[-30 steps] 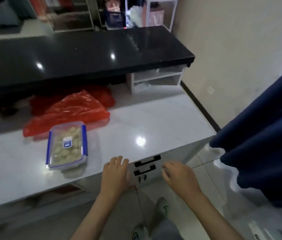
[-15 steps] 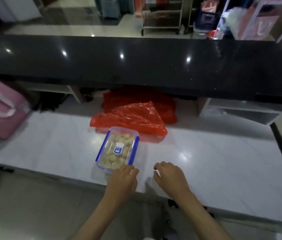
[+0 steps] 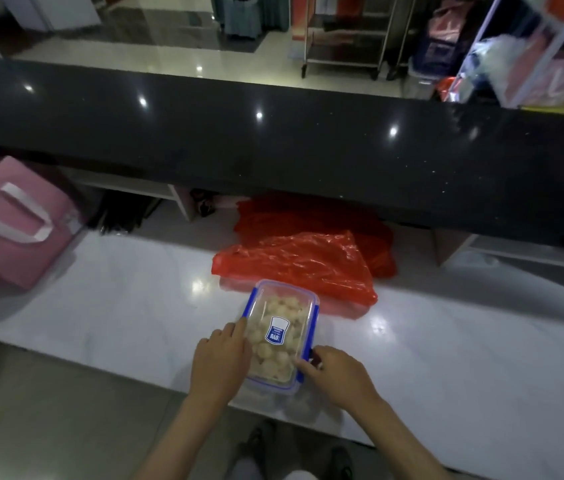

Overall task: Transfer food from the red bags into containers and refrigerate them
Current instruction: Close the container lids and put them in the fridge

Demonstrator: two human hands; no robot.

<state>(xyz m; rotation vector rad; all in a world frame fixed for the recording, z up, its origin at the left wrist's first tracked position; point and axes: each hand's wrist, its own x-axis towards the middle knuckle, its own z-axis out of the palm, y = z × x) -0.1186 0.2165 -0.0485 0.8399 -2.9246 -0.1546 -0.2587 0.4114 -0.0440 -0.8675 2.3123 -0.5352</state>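
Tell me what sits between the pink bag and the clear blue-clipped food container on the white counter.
Head view: only bare white counter separates the pink bag from the container.

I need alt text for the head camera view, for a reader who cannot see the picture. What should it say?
Two bare hands take hold of a clear lidded container of pale round food pieces near the front edge of a white counter: the left hand on its left side, the right hand at its blue right clip. Crumpled red bags lie just behind, a pink bag far left.
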